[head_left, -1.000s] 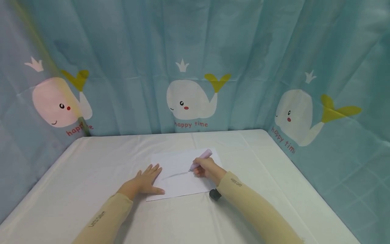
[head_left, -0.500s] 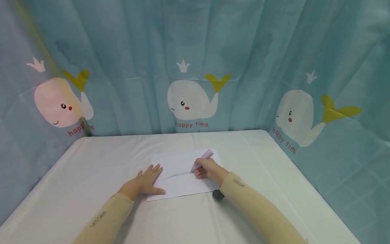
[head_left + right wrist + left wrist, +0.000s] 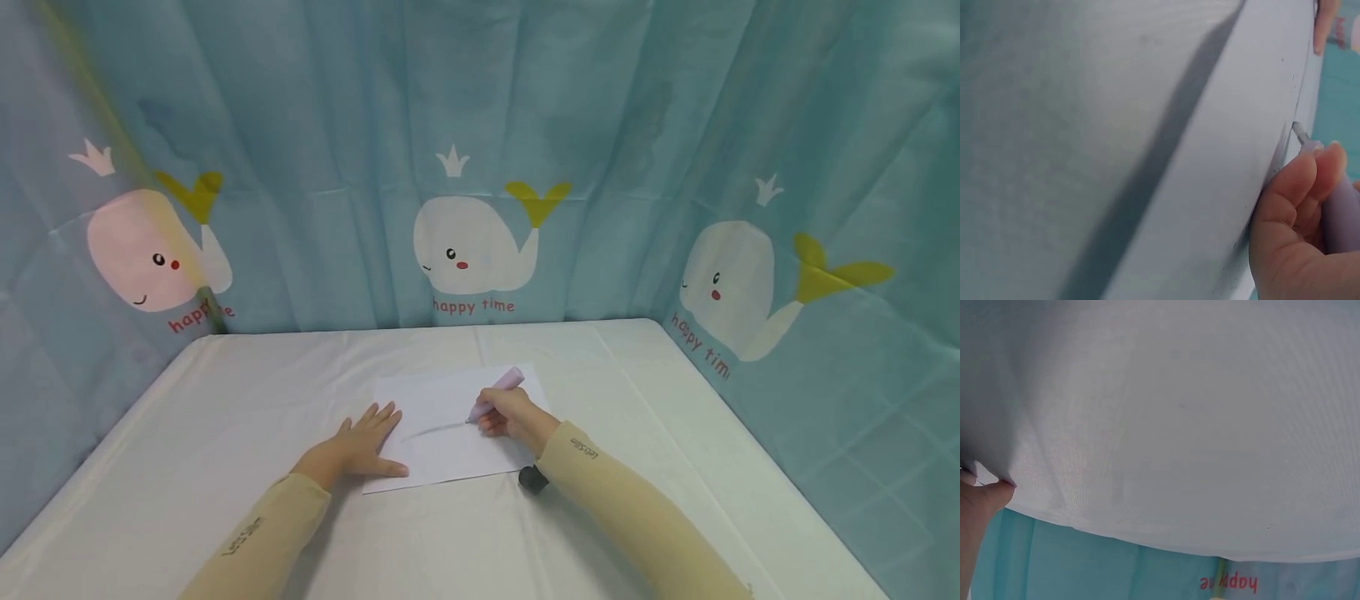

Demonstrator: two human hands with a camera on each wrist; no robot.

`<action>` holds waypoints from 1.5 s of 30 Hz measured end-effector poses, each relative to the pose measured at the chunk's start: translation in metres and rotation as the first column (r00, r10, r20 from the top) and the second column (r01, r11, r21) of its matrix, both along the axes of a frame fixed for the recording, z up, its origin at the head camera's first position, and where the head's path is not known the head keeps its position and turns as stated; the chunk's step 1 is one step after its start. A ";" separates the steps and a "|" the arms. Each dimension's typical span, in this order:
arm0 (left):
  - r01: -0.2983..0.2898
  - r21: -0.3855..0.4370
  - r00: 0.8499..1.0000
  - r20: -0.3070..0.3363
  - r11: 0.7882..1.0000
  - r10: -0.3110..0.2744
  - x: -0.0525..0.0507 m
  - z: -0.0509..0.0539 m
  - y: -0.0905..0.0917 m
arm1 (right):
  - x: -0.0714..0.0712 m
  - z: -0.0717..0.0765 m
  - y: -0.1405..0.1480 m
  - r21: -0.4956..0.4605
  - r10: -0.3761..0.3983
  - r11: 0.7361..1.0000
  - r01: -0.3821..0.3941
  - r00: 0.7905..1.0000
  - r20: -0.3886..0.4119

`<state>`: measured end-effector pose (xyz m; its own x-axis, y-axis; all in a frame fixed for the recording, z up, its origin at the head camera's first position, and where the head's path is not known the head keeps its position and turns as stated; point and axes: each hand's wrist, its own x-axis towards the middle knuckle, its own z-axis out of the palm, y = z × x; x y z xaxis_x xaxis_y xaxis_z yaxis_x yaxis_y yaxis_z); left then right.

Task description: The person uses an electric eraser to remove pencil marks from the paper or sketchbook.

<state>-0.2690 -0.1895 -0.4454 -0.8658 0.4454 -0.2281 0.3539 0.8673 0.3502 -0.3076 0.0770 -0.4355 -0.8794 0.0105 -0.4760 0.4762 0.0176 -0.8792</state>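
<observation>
A white sheet of paper (image 3: 442, 463) lies on the table. My left hand (image 3: 360, 446) rests on its left part with the fingers spread; the left wrist view shows only a bit of that hand (image 3: 979, 509) at the left edge. My right hand (image 3: 506, 410) pinches a thick lilac pen (image 3: 510, 380), its rear end tilted up to the right. In the right wrist view the pen (image 3: 1340, 215) ends in a thin grey tip (image 3: 1300, 132), which is at the paper. A faint grey streak (image 3: 435, 430) runs left from the tip.
A white cloth covers the table (image 3: 247, 400). Blue curtains (image 3: 337, 250) with whale prints stand behind it and at both sides. A small black object (image 3: 532, 479) sits by the right cuff, partly hidden by the sleeve.
The pen tip and my right hand have shifted only very slightly, right and back. The left hand stays in place on the paper. The whole view has drifted a little.
</observation>
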 end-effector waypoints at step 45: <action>-0.004 -0.004 1.000 0.003 1.000 0.004 -0.001 -0.002 0.000 | 0.001 -0.001 0.004 0.002 0.015 1.000 -0.015 1.000 0.009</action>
<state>-0.2702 -0.1894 -0.4469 -0.8670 0.4408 -0.2325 0.3489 0.8700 0.3483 -0.3070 0.0811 -0.4365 -0.8752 -0.0014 -0.4838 0.4835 0.0267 -0.8749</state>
